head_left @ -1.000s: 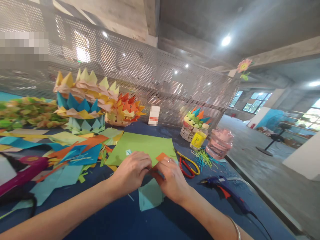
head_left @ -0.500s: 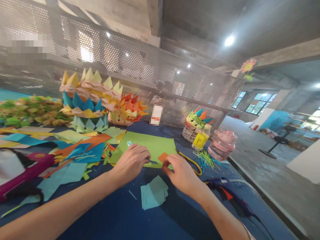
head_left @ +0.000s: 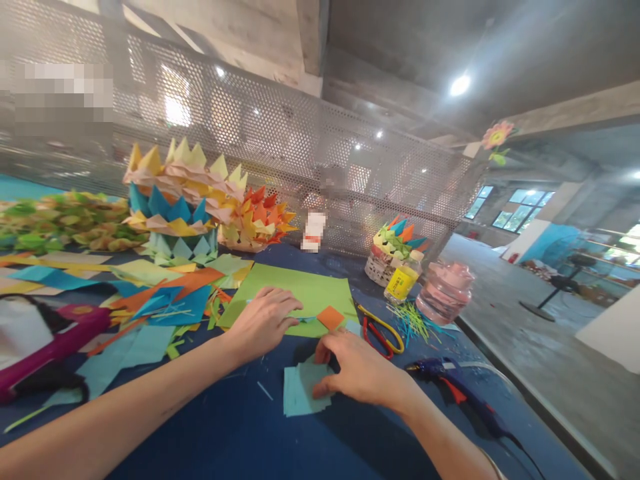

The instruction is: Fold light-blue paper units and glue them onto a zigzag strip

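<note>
My right hand (head_left: pixel 357 371) rests on a small stack of light teal paper squares (head_left: pixel 299 392) on the dark blue table (head_left: pixel 240 433), fingers curled over its right edge. My left hand (head_left: pixel 263 320) lies palm down on the near edge of a light green paper sheet (head_left: pixel 300 290), fingers loosely bent, with a thin blue scrap just past its fingertips. A small orange paper square (head_left: pixel 331 317) lies on the green sheet between the two hands, untouched.
Red and yellow scissors (head_left: pixel 383 333) and a blue glue gun (head_left: pixel 453 383) lie to the right. A yellow glue bottle (head_left: pixel 400 280), pink jar (head_left: pixel 443 292) and small basket (head_left: pixel 383 257) stand behind. Folded paper crowns (head_left: pixel 175 200), paper scraps and a magenta glue gun (head_left: pixel 55 340) fill the left.
My right hand left the orange square on the green sheet and came back down onto the teal stack. My left hand slid slightly forward onto the green sheet.
</note>
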`<state>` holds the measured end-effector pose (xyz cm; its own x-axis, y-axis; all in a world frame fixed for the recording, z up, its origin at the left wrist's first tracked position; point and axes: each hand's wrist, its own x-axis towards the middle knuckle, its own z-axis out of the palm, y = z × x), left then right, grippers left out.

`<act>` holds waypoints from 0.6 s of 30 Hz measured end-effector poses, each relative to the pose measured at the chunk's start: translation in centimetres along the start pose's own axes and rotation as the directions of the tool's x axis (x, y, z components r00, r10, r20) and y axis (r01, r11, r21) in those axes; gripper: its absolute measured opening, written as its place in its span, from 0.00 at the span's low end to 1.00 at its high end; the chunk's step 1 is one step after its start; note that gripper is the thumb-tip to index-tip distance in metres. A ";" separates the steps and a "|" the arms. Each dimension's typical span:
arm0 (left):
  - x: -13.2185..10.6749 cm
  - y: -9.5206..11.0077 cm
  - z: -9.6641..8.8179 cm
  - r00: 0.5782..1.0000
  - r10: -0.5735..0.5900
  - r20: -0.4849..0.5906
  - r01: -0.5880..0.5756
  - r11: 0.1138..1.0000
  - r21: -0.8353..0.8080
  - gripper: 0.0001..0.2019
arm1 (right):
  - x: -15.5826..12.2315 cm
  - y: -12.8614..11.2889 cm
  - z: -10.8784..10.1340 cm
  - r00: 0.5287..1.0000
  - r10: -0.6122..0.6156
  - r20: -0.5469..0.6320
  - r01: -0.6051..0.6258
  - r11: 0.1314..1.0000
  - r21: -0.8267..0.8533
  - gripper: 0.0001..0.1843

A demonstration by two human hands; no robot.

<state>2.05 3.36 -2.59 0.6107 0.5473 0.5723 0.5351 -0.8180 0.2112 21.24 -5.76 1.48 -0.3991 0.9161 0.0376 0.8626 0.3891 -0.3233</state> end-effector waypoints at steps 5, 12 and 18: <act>-0.3 -0.2 -0.7 0.994 -0.079 0.077 0.077 0.997 0.022 0.11 | 0.3 0.5 0.2 0.997 0.072 -0.010 -0.070 0.991 0.114 0.05; -0.2 -1.5 -0.6 0.990 -0.092 0.102 0.086 0.994 0.065 0.14 | 0.8 1.4 0.0 0.999 0.048 0.011 -0.049 0.964 0.262 0.07; -0.2 -0.1 -1.0 0.993 -0.117 0.025 0.120 0.985 -0.121 0.12 | 1.2 1.9 0.2 0.992 -0.021 -0.128 0.042 0.986 0.160 0.14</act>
<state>1.34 3.14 -1.90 0.5584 0.6438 0.5232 0.5299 -0.7621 0.3722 22.33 -3.91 0.72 -0.3742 0.9126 0.1648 0.7842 0.4063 -0.4690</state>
